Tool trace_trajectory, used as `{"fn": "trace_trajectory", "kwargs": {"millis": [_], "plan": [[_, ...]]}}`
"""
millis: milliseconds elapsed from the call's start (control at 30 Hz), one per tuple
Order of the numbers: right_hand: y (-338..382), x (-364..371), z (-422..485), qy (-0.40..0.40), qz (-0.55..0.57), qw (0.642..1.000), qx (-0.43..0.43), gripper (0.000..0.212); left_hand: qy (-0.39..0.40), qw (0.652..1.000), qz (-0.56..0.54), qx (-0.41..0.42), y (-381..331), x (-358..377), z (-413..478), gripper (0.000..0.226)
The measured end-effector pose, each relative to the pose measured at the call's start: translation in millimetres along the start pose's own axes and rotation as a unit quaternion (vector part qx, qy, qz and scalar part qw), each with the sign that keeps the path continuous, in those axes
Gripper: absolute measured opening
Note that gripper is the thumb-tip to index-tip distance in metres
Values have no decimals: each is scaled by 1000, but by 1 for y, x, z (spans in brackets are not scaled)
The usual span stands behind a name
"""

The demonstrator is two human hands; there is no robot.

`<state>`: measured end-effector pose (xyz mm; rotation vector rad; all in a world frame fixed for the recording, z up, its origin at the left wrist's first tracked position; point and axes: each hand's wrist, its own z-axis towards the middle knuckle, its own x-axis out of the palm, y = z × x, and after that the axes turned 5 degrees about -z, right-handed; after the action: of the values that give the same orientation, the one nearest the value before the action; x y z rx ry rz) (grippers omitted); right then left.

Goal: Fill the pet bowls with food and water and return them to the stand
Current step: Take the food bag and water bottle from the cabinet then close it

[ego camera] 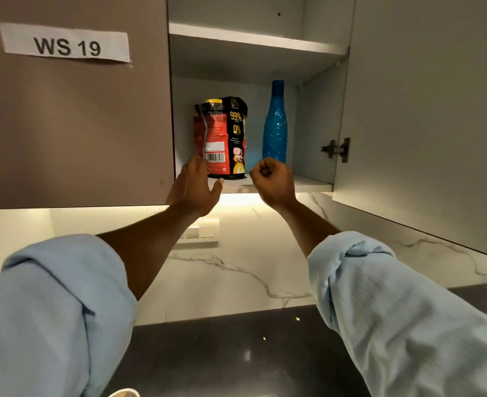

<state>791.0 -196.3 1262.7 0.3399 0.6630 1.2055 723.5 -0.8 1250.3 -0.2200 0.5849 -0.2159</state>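
left hand touching bag, right hand fisted

A warm under-cabinet glow is brightest on the marble backsplash, so the left hand and right hand read dark against it. The cupboard interior is dim and bluish, shadowed beneath its upper shelf. Small glints dot the dark countertop, the wide lens bends the open door, and the near sleeves look soft.

Food bag is stood left of bottle on the lower shelf; an upper shelf is set above.
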Motion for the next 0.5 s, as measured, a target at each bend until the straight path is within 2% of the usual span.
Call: {"fn": "trace_trajectory", "kwargs": {"millis": [67, 167, 300, 400, 500], "plan": [[-7, 14, 22, 15, 5, 1000, 2, 6, -2, 999, -31, -25, 5, 8, 19, 50], [-22, 31, 52, 25, -3, 999, 33, 12, 26, 993, -76, -81, 3, 19, 50, 54], [-37, 48, 90, 125, -45, 985, 106, 54, 45, 966, -156, -199, 7, 37, 90, 58], [-40, 61, 116, 189, -27, 971, 146, 91, 44, 910, -275, -306, 13, 51, 110, 60], [-44, 70, 128, 224, 30, 957, 181, 106, 64, 886, -322, -327, 22, 62, 121, 65]]}}
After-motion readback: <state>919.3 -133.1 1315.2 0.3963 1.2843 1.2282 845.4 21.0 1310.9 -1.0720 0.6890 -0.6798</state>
